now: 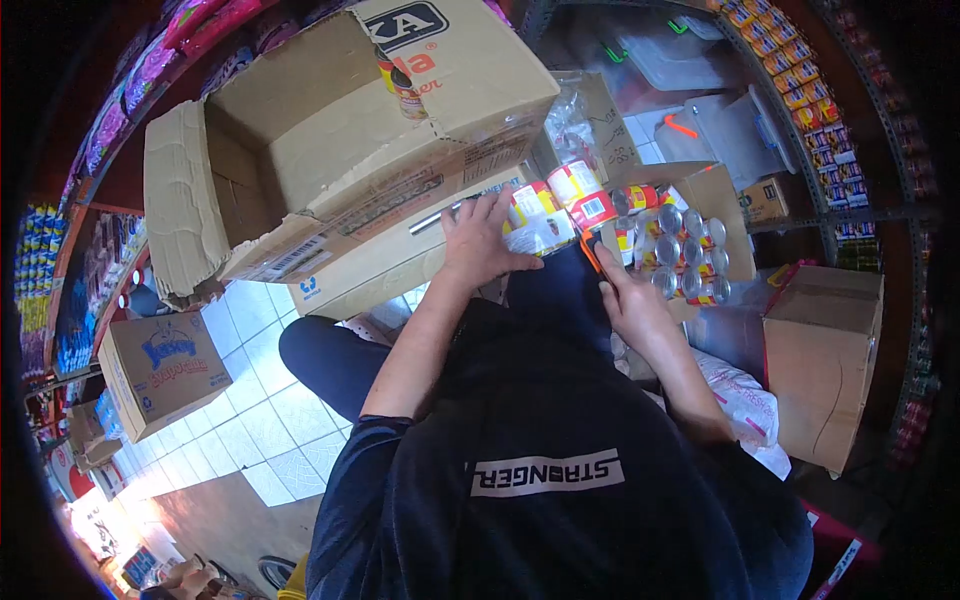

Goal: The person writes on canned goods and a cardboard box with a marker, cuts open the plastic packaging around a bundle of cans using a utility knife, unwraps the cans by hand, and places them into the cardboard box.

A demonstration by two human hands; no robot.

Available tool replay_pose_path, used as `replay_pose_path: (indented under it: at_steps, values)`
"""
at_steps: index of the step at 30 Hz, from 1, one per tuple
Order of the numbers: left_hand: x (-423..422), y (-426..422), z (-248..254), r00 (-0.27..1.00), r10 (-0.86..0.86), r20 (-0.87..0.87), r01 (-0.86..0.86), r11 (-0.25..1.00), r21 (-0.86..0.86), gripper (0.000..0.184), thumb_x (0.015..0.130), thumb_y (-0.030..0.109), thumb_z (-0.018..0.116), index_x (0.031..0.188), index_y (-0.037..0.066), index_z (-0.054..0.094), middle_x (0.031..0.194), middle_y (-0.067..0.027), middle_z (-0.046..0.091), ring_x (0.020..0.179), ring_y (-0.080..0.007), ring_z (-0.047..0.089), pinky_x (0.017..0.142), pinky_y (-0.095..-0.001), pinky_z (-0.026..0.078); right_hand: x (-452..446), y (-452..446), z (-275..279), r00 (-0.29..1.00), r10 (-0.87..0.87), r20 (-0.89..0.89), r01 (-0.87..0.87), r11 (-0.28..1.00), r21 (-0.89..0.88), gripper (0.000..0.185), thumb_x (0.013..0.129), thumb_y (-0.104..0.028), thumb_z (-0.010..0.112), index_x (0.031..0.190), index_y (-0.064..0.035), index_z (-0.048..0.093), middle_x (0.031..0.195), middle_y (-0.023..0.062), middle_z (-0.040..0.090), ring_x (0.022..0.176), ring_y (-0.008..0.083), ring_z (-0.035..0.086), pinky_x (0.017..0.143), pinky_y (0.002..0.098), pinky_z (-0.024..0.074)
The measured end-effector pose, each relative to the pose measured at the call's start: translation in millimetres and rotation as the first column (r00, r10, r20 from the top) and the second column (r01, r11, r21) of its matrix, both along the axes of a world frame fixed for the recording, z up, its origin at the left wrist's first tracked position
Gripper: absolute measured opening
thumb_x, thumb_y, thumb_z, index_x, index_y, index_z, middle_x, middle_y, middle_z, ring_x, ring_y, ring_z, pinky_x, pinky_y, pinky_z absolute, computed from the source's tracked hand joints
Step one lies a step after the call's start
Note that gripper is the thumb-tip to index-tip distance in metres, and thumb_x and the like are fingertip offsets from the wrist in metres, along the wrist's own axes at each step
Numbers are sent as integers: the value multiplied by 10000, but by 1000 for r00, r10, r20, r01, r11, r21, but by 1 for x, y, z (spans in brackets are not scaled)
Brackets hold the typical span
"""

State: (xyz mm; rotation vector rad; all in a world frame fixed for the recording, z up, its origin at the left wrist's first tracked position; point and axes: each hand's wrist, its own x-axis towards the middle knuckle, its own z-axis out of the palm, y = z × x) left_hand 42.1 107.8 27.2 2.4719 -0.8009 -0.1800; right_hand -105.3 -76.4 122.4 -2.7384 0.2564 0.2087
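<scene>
My left hand lies with its fingers spread beside a plastic-wrapped pack of red, yellow and white cans, its thumb near the pack's lower edge. Under its fingertips a silver rod-like thing shows in part. My right hand is closed around a slim orange tool, perhaps a cutter; most of it is hidden. The tool is close to the pack's right side. More red-and-white cans stand just beyond. To the right, several silver-ended cans sit together in an open carton.
A large open cardboard box with two cans on its edge rises at upper left. Another carton stands on the tiled floor. At right are a tall brown box, clear plastic bins and stocked shelves.
</scene>
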Motion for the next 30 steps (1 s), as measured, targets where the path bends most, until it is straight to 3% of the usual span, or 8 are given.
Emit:
replay_pose_path:
  at_steps: [11,20,23,30]
  values:
    - [-4,-1,3,999,-2,-34,3,1000,28,1185,442,591,808,1412,112,324,1309,-106,461,1221,-301,410,1028,-571,202,-2,-2,12,995,-49,-88,53,998,41,506,890,-137,519,1378,-163,389,813,296,604,787,444,603,718,502,473]
    - [-1,-1,4,998,-14,-64,15,1000,20,1195,451,583,810,1424,104,307,1315,-117,456,1232,-300,397,1038,-554,195,-1,0,7,995,-51,-84,55,998,39,505,890,-139,522,1378,-164,391,834,287,613,797,437,610,716,502,476]
    - [2,-2,6,998,-13,-63,14,1000,20,1195,450,578,813,1424,103,308,1315,-121,456,1232,-300,397,1038,-551,198,-1,-2,-9,1000,-15,-7,15,1000,-5,515,886,-125,529,1380,-165,389,854,279,618,795,430,613,712,493,480]
    - [3,-1,4,997,-23,-71,24,1000,6,1191,444,577,815,1418,101,321,1309,-125,462,1230,-302,394,1025,-550,213,-18,-4,8,997,-55,-55,59,995,78,512,883,-116,537,1374,-161,400,883,281,618,797,424,613,723,484,484]
